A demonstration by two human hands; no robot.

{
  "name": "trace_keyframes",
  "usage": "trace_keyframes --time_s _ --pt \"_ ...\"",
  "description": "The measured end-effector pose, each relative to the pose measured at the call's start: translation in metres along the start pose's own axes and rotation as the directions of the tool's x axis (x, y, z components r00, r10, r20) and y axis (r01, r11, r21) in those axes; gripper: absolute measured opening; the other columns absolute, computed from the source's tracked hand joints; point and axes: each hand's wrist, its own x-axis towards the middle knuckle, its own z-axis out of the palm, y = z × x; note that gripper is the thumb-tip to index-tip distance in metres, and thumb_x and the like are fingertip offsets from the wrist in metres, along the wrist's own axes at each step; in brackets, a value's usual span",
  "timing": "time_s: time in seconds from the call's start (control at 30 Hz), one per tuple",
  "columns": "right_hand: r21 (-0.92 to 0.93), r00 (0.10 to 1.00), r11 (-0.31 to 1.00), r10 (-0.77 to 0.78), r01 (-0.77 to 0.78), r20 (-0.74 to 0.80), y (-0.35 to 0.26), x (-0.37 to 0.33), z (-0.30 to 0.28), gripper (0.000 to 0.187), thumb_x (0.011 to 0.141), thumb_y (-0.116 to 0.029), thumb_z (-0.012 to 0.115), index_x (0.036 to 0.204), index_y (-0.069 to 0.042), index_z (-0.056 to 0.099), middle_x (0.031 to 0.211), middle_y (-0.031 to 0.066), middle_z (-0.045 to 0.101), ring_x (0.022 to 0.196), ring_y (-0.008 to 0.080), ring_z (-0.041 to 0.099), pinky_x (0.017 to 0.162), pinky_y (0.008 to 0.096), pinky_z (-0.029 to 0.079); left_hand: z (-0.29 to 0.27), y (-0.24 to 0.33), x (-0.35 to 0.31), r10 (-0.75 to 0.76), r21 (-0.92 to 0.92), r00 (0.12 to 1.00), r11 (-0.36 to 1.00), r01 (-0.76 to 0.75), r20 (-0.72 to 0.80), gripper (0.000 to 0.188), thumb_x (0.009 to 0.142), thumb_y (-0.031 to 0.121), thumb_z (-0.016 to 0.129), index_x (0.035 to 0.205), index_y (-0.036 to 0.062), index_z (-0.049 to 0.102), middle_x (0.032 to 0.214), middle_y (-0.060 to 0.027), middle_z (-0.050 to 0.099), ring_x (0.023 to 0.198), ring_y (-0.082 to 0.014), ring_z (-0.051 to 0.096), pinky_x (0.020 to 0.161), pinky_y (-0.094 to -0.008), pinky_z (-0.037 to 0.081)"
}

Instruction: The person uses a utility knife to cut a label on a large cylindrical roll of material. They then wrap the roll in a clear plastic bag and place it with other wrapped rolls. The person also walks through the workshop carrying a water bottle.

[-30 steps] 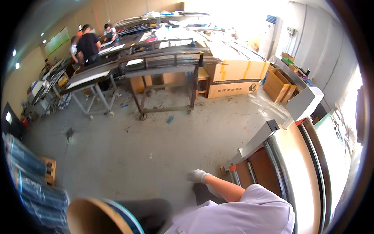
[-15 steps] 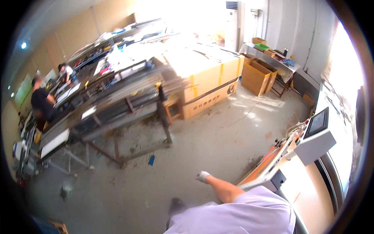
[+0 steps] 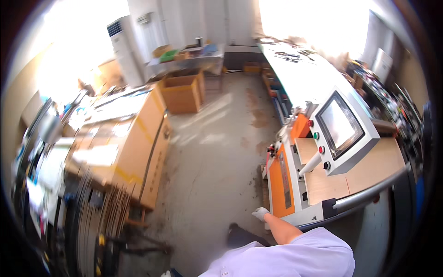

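My right hand [image 3: 261,213], in a whitish glove, hangs low beside the orange and white machine [image 3: 283,184]. Its fingers look loosely curled, and nothing shows in them. Whether the glove touches the machine's lower corner, I cannot tell. On the machine stands a tilted control panel [image 3: 344,131] with a screen and several round buttons. Only a small pale patch, perhaps my left hand [image 3: 166,274], shows at the lower edge; its fingers are hidden. A dark shoe [image 3: 234,227] pokes out ahead of my light purple shirt.
Large cardboard boxes [image 3: 138,152] line the left side, with a rack of long thin strips [image 3: 110,207] nearer me. Open cartons [image 3: 181,92] stand ahead before a small table [image 3: 214,57]. A long white bench [image 3: 300,69] runs along the right. Grey floor [image 3: 207,152] lies between.
My view has swung to the right, so the boxes and rack now sit at the left and the machine is closer. The two people at the far bench are out of sight.
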Motion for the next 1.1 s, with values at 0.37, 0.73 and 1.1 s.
trace_keyframes --time_s 0.37,0.73,1.1 --pt "0.167 0.891 0.925 0.376 -0.342 -0.255 -0.094 0.179 -0.164 0.030 0.082 -0.021 0.055 0.103 -0.007 0.071 0.111 0.0176 0.066 0.104 0.0353 0.064 0.087 0.0434 0.052 0.022 0.434 0.144 0.413 0.362 0.906 0.833 -0.418 0.097 0.060 0.093 0.051 0.046 0.116 -0.0040 0.059 0.117 -0.0293 0.059 0.110 -0.0448 0.055 0.093 -0.0461 0.045" --pt "0.289 0.829 0.899 0.421 -0.329 -0.368 -0.145 0.417 -0.383 0.024 0.077 -0.021 0.057 0.092 -0.011 0.072 0.101 0.0168 0.068 0.101 0.0354 0.063 0.087 0.0443 0.051 0.121 0.761 0.320 0.291 0.522 0.843 0.681 -0.514 0.452 0.057 0.094 0.046 0.041 0.117 -0.0030 0.060 0.118 -0.0296 0.058 0.112 -0.0424 0.054 0.096 -0.0448 0.043" --pt "0.678 0.503 0.632 0.753 -0.374 -0.424 -0.072 0.510 -0.578 0.024 0.073 -0.031 0.066 0.083 -0.010 0.072 0.091 0.0170 0.069 0.089 0.0349 0.066 0.080 0.0421 0.052 0.265 1.219 0.548 0.616 0.565 0.532 0.167 -0.808 0.581 0.056 0.091 0.045 0.044 0.106 -0.0045 0.064 0.110 -0.0294 0.061 0.109 -0.0432 0.056 0.097 -0.0458 0.042"
